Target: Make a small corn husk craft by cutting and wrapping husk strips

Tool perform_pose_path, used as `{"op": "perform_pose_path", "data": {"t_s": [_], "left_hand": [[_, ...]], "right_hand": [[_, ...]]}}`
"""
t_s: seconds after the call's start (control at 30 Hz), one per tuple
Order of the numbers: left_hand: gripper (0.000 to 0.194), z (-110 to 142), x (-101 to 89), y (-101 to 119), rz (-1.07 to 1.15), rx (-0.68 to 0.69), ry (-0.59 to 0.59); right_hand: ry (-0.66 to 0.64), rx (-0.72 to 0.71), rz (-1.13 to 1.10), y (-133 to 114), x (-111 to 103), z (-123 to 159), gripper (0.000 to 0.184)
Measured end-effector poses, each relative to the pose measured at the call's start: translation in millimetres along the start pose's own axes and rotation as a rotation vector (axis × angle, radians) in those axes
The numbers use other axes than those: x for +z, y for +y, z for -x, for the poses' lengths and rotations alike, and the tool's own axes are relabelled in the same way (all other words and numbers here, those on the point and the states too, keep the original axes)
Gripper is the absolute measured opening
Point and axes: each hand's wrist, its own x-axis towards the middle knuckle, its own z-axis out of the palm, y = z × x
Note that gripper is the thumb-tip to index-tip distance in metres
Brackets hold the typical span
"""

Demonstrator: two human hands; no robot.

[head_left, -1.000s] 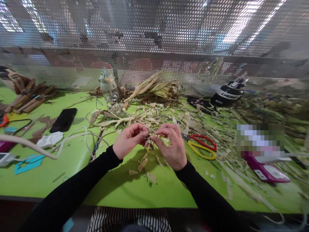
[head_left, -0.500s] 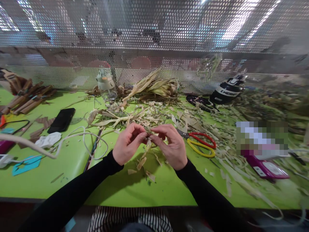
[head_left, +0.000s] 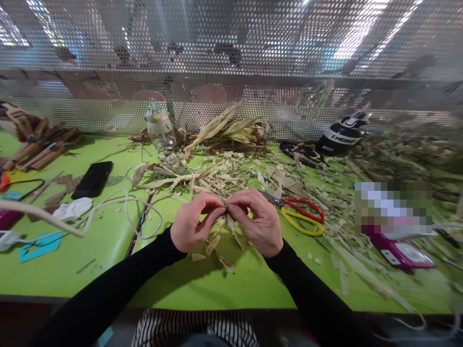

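My left hand (head_left: pixel 193 221) and my right hand (head_left: pixel 258 219) meet above the green table (head_left: pixel 108 250), fingertips pinched together on a thin strip of dried corn husk (head_left: pixel 219 231) that hangs down between them. Both hands are closed in a pinch. Loose husk scraps (head_left: pixel 226 262) lie on the table just below them. Red and yellow scissors (head_left: pixel 302 217) rest right of my right hand.
A heap of dried husks (head_left: pixel 227 130) and a small bottle (head_left: pixel 160 127) stand at the back by the perforated metal screen. A black phone (head_left: pixel 93 179), white cable (head_left: pixel 108 205) and brown stick bundles (head_left: pixel 39 142) lie left. A magenta device (head_left: pixel 400 253) and husk litter lie right.
Both hands have dropped slightly toward me and drawn closer, fingertips now pressed together on the husk strip. The rest is unchanged.
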Motion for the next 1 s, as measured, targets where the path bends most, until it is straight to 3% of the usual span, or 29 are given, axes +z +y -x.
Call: {"op": "perform_pose_path", "data": {"t_s": [0.07, 0.17, 0.3, 0.53, 0.8, 1.0], "left_hand": [[0.011, 2, 0.7, -2, -0.04, 0.092, -0.003], [0.012, 6, 4.0, -7, 0.087, 0.024, 0.043], [0.009, 8, 7.4, -15, 0.221, -0.125, 0.099], [0.012, 12, 7.8, -24, 0.12, -0.049, 0.027], [0.019, 0, 18.3, -8, 0.559, -0.402, 0.15], [0.018, 1, 18.8, -9, 0.498, -0.443, 0.079]], "right_hand": [[0.004, 0.089, -0.077, -2, 0, 0, 0.004], [0.091, 0.188, -0.148, -3, 1, 1, 0.007], [0.066, 0.128, -0.029, -1, 2, 2, 0.007], [0.035, 0.082, 0.058, 5, 1, 2, 0.008], [0.11, 0.138, -0.001, 7, 2, 3, 0.007], [0.04, 0.107, 0.006, 9, 9, 6, 0.008]]}}
